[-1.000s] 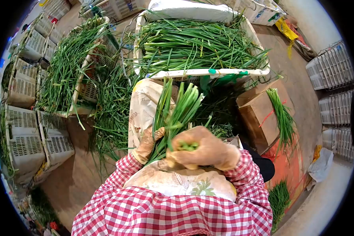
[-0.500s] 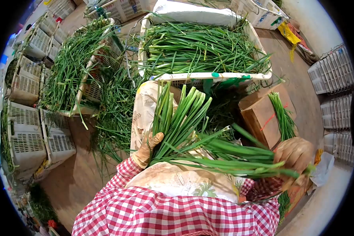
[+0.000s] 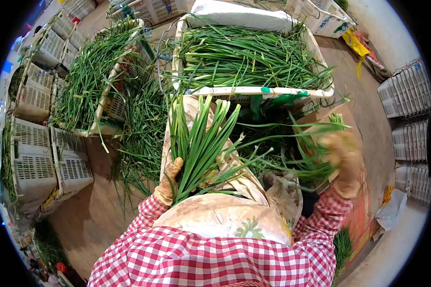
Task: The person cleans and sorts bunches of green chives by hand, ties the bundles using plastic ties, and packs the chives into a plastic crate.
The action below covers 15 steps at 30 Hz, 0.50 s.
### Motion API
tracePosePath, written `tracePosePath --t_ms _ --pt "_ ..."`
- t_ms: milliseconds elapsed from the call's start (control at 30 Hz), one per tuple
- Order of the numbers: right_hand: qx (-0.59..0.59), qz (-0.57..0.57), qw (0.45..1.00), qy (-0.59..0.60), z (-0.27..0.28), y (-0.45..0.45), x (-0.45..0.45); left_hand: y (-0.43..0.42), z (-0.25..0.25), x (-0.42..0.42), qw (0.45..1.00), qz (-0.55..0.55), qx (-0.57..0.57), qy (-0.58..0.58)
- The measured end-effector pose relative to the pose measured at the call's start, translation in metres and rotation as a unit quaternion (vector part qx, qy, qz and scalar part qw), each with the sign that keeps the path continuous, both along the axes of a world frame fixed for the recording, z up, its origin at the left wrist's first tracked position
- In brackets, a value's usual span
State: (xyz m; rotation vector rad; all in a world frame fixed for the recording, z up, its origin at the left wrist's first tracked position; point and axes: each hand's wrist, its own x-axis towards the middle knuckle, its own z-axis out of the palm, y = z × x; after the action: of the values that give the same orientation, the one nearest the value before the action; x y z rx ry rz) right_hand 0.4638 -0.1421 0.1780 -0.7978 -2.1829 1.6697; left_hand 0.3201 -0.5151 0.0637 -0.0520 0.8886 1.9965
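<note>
My left hand (image 3: pixel 167 184), in a tan glove, is closed around a bunch of garlic chives (image 3: pixel 201 143) standing upright against my lap, their pale cut ends up. To the right, my gloved right hand (image 3: pixel 345 160) is smeared by motion, with a looser clump of blurred chive leaves (image 3: pixel 313 160) trailing to its left. Its fingers are hard to make out. Behind that hand, the top of a chive bundle (image 3: pixel 337 119) shows near the cardboard box (image 3: pixel 313 117). A stained patterned apron (image 3: pixel 215 213) covers my lap.
Ahead stands a white crate (image 3: pixel 254 92) heaped with chives. Another full crate (image 3: pixel 100 112) is at the left, with loose leaves (image 3: pixel 143 129) piled on the floor beside it. Empty-looking crates (image 3: pixel 33 158) line the left; stacked crates (image 3: pixel 407 91) stand by the right wall.
My right hand has swung left and up, sweeping its chives away from my lap. The bunch in my left hand has shifted slightly left and now stands more apart from them.
</note>
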Motion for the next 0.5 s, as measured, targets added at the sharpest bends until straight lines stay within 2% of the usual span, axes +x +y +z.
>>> tracePosePath --t_ms 67,100,267,300,367,400,467,500 --pt "-0.093 0.163 0.969 -0.160 -0.016 -0.035 -0.028 -0.001 -0.003 -0.001 1.000 -0.014 -0.006 0.013" --pt "-0.102 0.194 0.954 -0.204 -0.024 -0.057 -0.041 0.000 -0.005 -0.002 1.000 -0.016 -0.006 0.013" --pt "0.038 0.243 0.969 -0.004 -0.078 -0.113 -0.072 -0.005 -0.016 0.002 1.000 -0.010 0.010 -0.004" --pt "0.031 0.262 0.965 0.006 -0.081 -0.118 -0.073 -0.002 -0.012 0.002 1.000 -0.010 0.011 -0.003" --pt "-0.050 0.328 0.938 -0.097 -0.078 -0.119 -0.077 0.004 -0.003 0.004 0.999 0.014 -0.008 0.031" --pt "-0.049 0.334 0.936 -0.097 -0.075 -0.119 -0.077 0.000 -0.008 0.000 1.000 -0.012 0.020 0.020" --pt "-0.189 0.218 0.951 -0.115 -0.068 -0.107 -0.073 -0.002 -0.019 0.003 0.998 0.002 -0.002 0.069" --pt "-0.174 0.162 0.970 -0.055 -0.067 -0.097 -0.072 -0.008 -0.028 0.003 0.996 -0.011 -0.011 0.091"
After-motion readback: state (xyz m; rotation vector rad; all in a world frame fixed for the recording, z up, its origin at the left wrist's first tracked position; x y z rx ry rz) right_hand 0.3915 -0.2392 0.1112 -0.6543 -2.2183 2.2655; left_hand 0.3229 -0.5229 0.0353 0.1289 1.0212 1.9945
